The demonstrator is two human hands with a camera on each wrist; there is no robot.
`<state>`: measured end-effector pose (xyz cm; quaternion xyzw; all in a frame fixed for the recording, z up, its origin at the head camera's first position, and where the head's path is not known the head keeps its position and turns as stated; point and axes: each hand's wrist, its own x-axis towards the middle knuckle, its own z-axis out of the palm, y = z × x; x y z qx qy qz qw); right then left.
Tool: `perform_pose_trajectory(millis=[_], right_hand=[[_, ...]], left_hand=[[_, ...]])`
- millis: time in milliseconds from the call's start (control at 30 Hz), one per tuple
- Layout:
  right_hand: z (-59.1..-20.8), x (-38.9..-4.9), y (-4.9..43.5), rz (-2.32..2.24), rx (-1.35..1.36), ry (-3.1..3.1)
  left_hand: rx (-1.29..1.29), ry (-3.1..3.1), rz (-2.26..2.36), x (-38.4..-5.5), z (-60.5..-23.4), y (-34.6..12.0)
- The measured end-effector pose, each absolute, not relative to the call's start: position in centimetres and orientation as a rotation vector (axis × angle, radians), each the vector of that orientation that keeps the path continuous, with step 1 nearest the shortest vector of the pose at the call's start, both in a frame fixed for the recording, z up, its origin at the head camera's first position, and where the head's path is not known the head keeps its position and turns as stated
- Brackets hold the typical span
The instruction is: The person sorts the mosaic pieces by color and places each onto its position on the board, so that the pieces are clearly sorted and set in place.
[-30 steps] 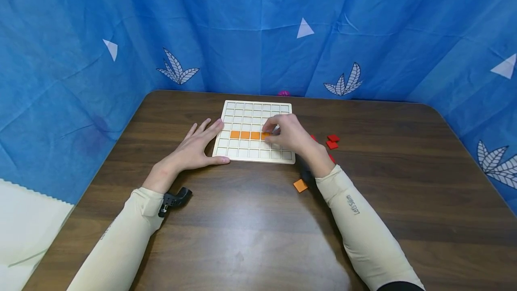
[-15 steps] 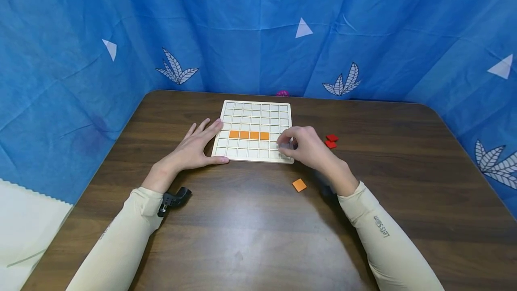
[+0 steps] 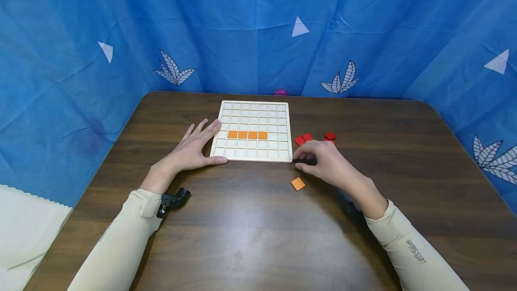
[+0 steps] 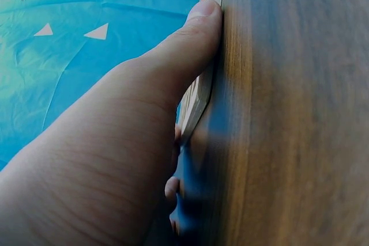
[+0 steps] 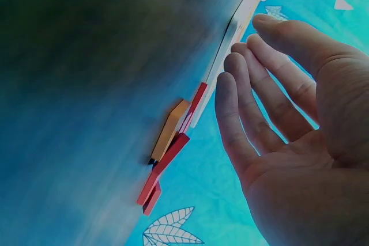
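A white grid board [image 3: 251, 152] lies on the table with a row of several orange square tiles [image 3: 242, 134] set in its cells. My left hand [image 3: 190, 149] rests at the board's left side, fingers spread along that edge and thumb on its front left corner; the thumb also shows against the edge in the left wrist view. Beside the board's front right corner hovers my right hand [image 3: 331, 161], fingers loosely bent, with nothing held in the right wrist view. One loose orange tile [image 3: 298, 183] lies just in front of it. Red tiles [image 3: 307, 137] lie beyond it, partly hidden.
More red tiles [image 3: 330, 136] lie to the right, partly behind the right hand. The brown wooden table [image 3: 242, 237] reaches back to a blue patterned curtain [image 3: 258, 35]. A black wrist mount [image 3: 174, 201] sits at the left wrist.
My right hand has let go of the last orange tile in the row and moved right and toward me, off the board, uncovering red tiles. The left hand stays on the board.
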<state>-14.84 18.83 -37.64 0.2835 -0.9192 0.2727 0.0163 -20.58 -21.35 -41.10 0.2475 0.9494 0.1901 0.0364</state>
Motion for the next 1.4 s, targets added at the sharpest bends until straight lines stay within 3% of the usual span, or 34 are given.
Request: perform_pose_trajectory(millis=[833, 1133, 1400], right_hand=[[-37.4, -12.3, 19.7, 0.932, 1.232, -2.928], [-37.1, -12.7, 19.3, 0.889, 1.142, -2.864], [-36.8, -15.1, 19.1, 0.838, 0.955, -2.831]], left_hand=[[0.763, 2.907, 0.593, -20.6, -40.9, -21.3], [0.768, 2.907, 0.595, -20.6, -40.9, -21.3], [0.770, 2.913, 0.592, -20.6, -41.0, -21.2]])
